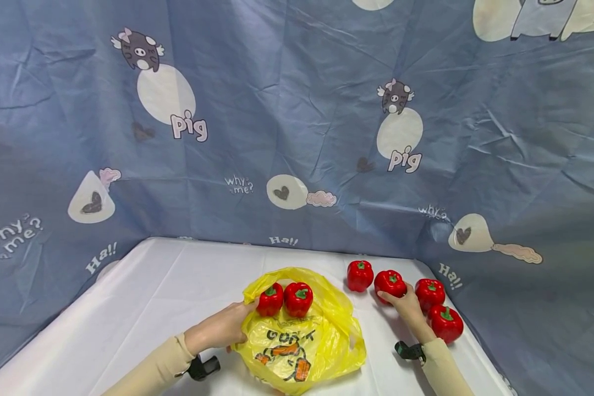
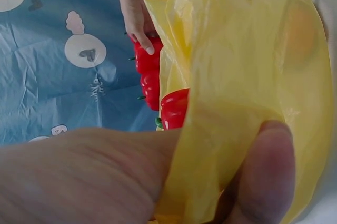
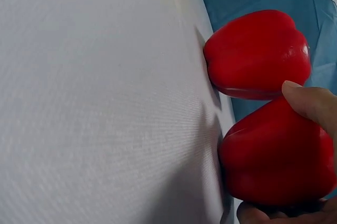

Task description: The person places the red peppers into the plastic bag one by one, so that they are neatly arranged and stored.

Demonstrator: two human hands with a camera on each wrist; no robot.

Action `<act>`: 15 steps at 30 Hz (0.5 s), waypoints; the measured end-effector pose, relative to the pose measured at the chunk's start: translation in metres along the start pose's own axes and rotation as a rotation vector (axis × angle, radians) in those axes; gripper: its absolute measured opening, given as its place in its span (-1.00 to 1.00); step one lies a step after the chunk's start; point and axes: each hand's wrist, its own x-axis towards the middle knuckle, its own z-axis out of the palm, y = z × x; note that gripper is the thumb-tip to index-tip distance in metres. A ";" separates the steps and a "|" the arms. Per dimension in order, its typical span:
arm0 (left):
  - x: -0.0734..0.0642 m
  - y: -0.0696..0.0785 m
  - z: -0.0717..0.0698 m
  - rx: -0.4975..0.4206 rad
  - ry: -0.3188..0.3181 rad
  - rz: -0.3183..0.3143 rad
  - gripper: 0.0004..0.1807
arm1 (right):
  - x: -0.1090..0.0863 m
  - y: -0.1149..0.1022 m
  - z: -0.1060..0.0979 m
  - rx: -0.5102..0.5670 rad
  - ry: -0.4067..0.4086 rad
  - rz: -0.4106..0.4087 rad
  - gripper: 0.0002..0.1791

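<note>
A yellow plastic bag (image 1: 334, 341) with printed letters and an orange figure lies on the table, its mouth open. Two red bell peppers (image 1: 298, 300) sit at its mouth. My left hand (image 1: 220, 329) grips the bag's left edge; in the left wrist view the yellow film (image 2: 231, 50) passes between thumb and fingers. Over on the right, my right hand (image 1: 408, 308) holds a red bell pepper (image 1: 390, 282) between thumb and fingers. That pepper (image 3: 279, 155) appears at or very near the tabletop in the right wrist view, with its underside partly hidden.
Another bell pepper (image 1: 359, 276) stands just left of the held one. Two more, a farther pepper (image 1: 429, 294) and a nearer pepper (image 1: 445, 323), sit right of my right wrist by the table's right edge. A blue printed curtain (image 1: 287, 137) hangs behind the white table (image 1: 188, 275).
</note>
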 end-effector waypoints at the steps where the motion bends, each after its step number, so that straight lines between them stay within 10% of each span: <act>1: 0.000 0.000 0.000 -0.004 -0.001 0.001 -0.12 | 0.000 0.001 0.000 -0.004 0.004 0.001 0.20; 15: -0.001 0.001 0.000 -0.006 -0.014 -0.013 -0.12 | -0.001 0.002 -0.002 0.027 0.058 -0.039 0.08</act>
